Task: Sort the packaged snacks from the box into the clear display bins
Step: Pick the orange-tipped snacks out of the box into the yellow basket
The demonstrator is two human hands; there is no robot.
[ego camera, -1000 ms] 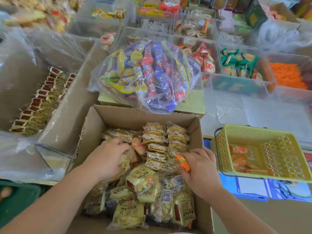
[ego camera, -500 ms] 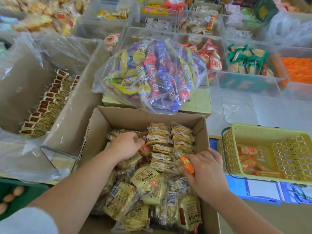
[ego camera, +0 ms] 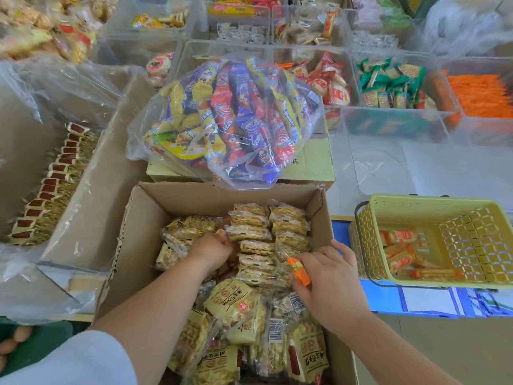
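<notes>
Left hand (ego camera: 211, 250) curled on snack packets (ego camera: 251, 247), right hand (ego camera: 329, 282) pinching orange tool (ego camera: 299, 271), arms forward.

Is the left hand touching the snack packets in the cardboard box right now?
Touching. The head view shows the left hand with fingers curled among the snack packets in the cardboard box.

L hand (ego camera: 212, 251) fingertips buried in snack pkts (ego camera: 251, 233); box (ego camera: 194, 198) near end cut off btm.

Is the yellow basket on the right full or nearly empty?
Nearly empty: the yellow basket holds only a few orange packets lying on its bottom, far below the rim.
</notes>
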